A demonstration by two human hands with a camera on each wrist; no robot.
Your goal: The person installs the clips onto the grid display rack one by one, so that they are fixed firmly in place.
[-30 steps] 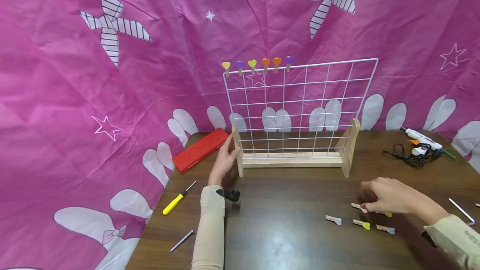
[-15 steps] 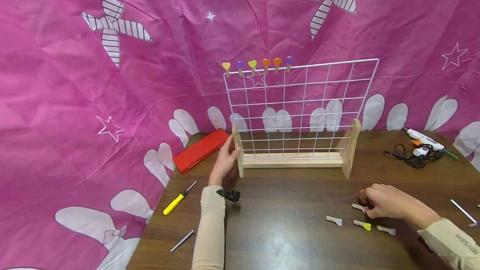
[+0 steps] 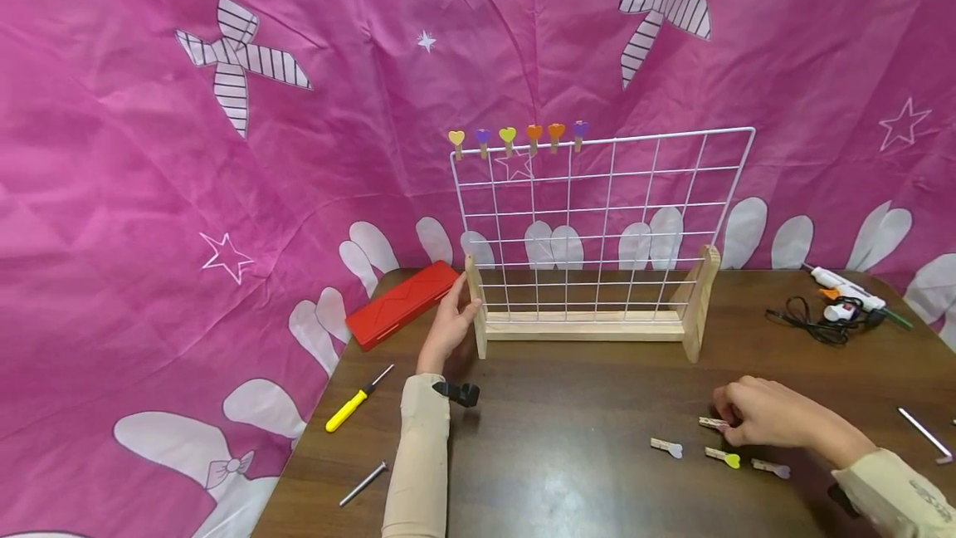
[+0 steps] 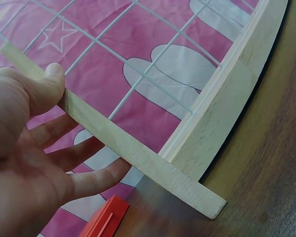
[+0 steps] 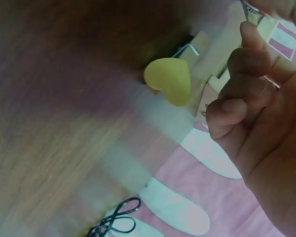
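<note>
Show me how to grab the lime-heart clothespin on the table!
Pinch the lime-heart clothespin by its heart end, probably from above: it lies flat, heart toward the right, bare wooden tip toward the left, and a pale-heart clothespin sits close on its right.

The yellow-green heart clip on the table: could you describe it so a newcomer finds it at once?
In the head view, go from the white wire grid down to the right hand. Just below it, between the left pale clip and the right pale clip, lies the yellow-green heart clip, the only bright heart of these three.
</note>
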